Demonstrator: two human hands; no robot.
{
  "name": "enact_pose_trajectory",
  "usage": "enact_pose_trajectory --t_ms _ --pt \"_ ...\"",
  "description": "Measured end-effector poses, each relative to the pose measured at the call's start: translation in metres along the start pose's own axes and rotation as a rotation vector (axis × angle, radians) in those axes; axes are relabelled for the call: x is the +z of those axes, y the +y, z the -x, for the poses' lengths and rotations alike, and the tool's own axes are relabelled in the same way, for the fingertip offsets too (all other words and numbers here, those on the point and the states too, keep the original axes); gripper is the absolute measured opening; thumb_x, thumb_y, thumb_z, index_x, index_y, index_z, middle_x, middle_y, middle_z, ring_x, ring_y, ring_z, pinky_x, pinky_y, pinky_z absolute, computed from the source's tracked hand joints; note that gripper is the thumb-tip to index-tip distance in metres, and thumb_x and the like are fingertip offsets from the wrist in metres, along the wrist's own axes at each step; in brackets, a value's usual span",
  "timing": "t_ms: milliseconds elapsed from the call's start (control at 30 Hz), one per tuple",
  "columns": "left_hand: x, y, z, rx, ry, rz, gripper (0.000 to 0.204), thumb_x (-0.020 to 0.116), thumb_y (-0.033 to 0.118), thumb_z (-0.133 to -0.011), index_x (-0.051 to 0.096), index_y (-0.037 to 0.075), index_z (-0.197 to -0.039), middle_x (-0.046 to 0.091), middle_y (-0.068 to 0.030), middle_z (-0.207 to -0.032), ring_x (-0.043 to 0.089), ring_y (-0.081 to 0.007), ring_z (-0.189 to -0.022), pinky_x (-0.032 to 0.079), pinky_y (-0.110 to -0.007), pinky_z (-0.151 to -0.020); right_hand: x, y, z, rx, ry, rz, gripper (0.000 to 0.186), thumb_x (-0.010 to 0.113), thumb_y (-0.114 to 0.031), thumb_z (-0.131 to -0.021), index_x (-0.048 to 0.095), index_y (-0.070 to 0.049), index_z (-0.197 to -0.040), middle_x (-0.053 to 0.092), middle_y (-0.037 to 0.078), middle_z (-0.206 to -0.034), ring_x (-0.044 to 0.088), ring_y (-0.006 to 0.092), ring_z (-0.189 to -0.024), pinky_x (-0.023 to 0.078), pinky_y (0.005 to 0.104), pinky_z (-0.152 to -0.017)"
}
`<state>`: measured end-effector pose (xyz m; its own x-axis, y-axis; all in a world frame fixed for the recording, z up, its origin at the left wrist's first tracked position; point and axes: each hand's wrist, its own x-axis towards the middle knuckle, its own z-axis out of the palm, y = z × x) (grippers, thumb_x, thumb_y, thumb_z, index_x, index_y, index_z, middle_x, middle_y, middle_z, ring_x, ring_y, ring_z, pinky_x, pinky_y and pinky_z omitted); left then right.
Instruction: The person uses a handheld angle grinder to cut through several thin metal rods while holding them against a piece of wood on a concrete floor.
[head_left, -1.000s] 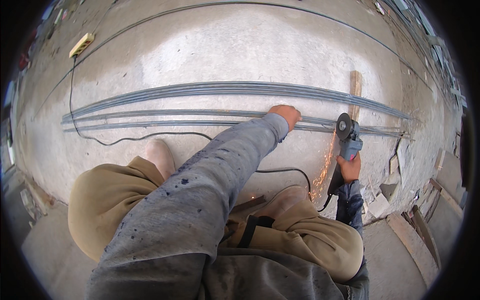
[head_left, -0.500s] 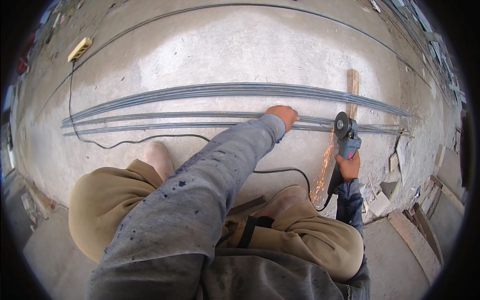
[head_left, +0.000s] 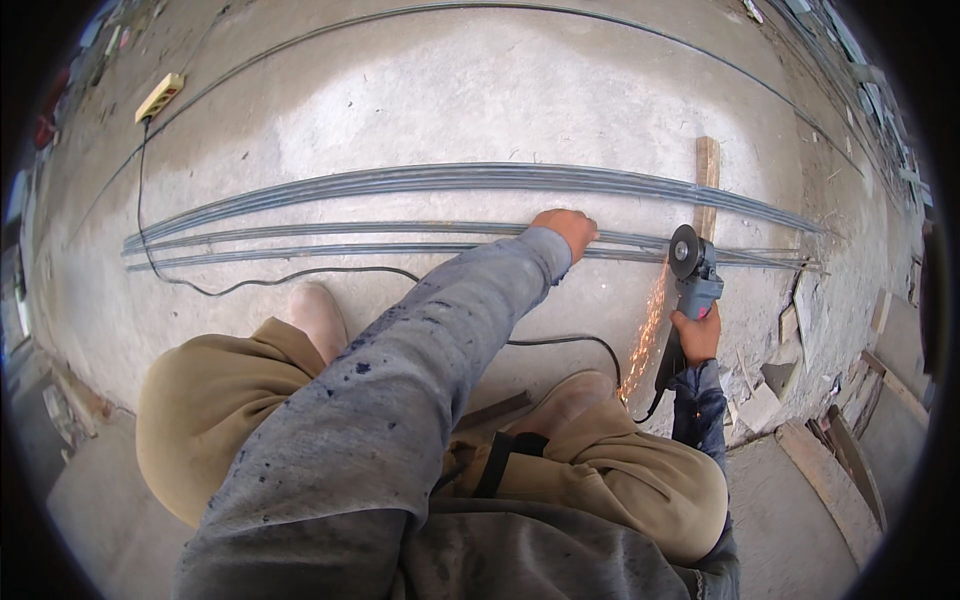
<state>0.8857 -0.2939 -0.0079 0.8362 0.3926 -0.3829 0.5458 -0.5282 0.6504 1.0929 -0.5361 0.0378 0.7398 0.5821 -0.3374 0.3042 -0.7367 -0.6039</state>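
My right hand (head_left: 699, 332) is wrapped round the body of a grey angle grinder (head_left: 697, 291). Its cutting disc (head_left: 685, 252) meets the metal rods nearest me, and a stream of orange sparks (head_left: 652, 325) flies down toward my right foot. My left hand (head_left: 567, 230) is closed on these thin steel rods (head_left: 400, 229), left of the disc; its fingers are partly hidden by the hand itself. A larger bundle of steel rods (head_left: 440, 178) lies just beyond. Under the rods' right part runs a wooden batten (head_left: 707, 165).
A yellow power strip (head_left: 160, 98) lies at the far left, with a black cord (head_left: 300, 272) winding across the concrete to the grinder. One long rod (head_left: 480, 8) curves along the far side. Boards (head_left: 825, 480) and broken pieces (head_left: 760, 408) lie at right. My shoes (head_left: 318, 320) are close to the rods.
Both hands and the grinder stay almost in place. The sparks still stream down, now slightly shifted in shape.
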Motion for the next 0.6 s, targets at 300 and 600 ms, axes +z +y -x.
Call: enact_pose_trajectory --t_ms 300,600 --pt "0.004 -0.005 -0.003 0.001 -0.002 0.004 0.022 0.048 0.018 -0.093 0.066 0.009 -0.101 0.065 -0.0137 -0.103 0.062 -0.0326 -0.096 0.049 -0.042 -0.083 0.000 -0.010 0.001 -0.006 -0.002 0.007 0.050 0.070 -0.016 -0.063 0.055 -0.001 -0.109 0.064 0.010 -0.092 0.060 0.0199 -0.081 0.048 0.0326 -0.075" --pt "0.006 -0.005 -0.004 -0.010 -0.005 -0.010 0.022 0.048 0.019 -0.093 0.067 0.010 -0.102 0.065 -0.0133 -0.105 0.062 -0.0310 -0.097 0.049 -0.042 -0.084 0.001 -0.007 -0.004 -0.006 -0.008 -0.003 0.052 0.070 -0.016 -0.063 0.055 -0.001 -0.110 0.064 0.010 -0.093 0.060 0.0210 -0.082 0.048 0.0330 -0.076"
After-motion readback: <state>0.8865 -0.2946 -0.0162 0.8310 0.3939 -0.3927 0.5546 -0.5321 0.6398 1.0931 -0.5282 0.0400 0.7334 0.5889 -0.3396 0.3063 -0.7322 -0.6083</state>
